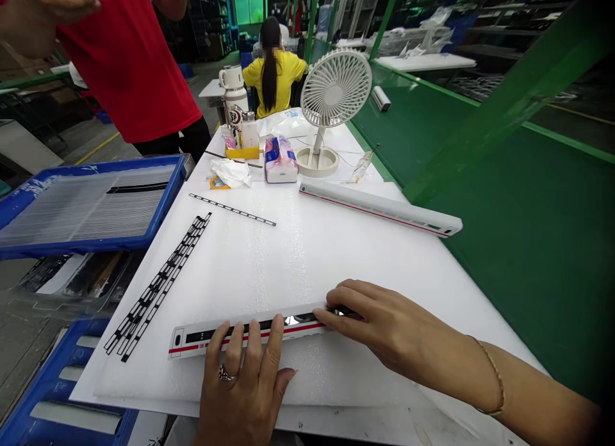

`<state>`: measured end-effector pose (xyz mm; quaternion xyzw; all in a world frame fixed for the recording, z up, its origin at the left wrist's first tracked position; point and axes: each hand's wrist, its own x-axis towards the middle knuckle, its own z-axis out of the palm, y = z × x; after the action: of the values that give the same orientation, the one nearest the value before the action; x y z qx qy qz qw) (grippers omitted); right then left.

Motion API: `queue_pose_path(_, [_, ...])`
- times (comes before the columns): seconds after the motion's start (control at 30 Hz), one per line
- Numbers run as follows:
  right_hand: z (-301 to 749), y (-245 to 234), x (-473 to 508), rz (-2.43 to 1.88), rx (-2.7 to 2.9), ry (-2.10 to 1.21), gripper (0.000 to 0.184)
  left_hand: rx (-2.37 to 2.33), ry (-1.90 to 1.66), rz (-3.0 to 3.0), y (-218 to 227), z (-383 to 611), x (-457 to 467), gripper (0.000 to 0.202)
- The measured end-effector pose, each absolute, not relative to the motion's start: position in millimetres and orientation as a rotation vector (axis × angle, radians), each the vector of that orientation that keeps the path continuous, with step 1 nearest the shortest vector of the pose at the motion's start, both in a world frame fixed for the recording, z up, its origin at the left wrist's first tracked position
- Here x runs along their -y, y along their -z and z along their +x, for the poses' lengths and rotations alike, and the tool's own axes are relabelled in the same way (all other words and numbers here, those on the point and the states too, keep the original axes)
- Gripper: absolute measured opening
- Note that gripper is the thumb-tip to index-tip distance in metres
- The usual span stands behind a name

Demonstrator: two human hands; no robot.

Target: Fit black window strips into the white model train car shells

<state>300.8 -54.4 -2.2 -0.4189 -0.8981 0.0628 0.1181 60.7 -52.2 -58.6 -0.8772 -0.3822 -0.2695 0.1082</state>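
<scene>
A long white strip with a red line and black window band [202, 338] lies along the near edge of a white foam sheet [298, 254]. My left hand [247, 382], with a ring on it, rests flat with its fingertips pressing on the strip's middle. My right hand [384, 327] lies over the strip's right end, fingers stretched out and pressing on the black band. Neither hand grips anything. A second white strip with a red line [379, 207] lies at the sheet's far right. Black window strips [158, 286] lie in a row at the left, and one more [231, 209] lies further back.
A white desk fan [334, 97], tissue pack [280, 157], white flask [235, 100] and crumpled tissue [231, 172] stand at the back. Blue trays [91, 206] sit at the left. A person in red [129, 61] stands at the far left; another in yellow [273, 74] sits behind. Green surface [528, 228] lies to the right.
</scene>
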Motion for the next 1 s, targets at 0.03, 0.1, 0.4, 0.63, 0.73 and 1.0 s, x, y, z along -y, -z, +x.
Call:
queue_pose_path(0.03, [302, 3, 55, -1.226, 2.629, -0.172, 0.038, 1.119, 0.790, -2.582, 58, 61, 52, 0.042])
queue_pose_path(0.1, [302, 3, 55, -1.229, 2.638, -0.133, 0.035, 1.108, 0.786, -2.586, 56, 61, 52, 0.041])
queue_pose_path(0.4, [296, -5, 50, -1.174, 2.697, -0.082, 0.031, 1.067, 0.700, -2.655, 44, 74, 48, 0.045])
queue_pose_path(0.63, [307, 3, 52, -1.164, 2.641, -0.199, 0.035, 0.942, 0.802, -2.646, 52, 85, 43, 0.037])
queue_pose_path(0.73, [314, 6, 56, -1.192, 2.572, -0.223, 0.034, 0.928, 0.827, -2.630, 54, 84, 42, 0.034])
queue_pose_path(1.0, [308, -5, 55, -1.221, 2.633, -0.177, 0.033, 0.955, 0.832, -2.645, 56, 85, 44, 0.037])
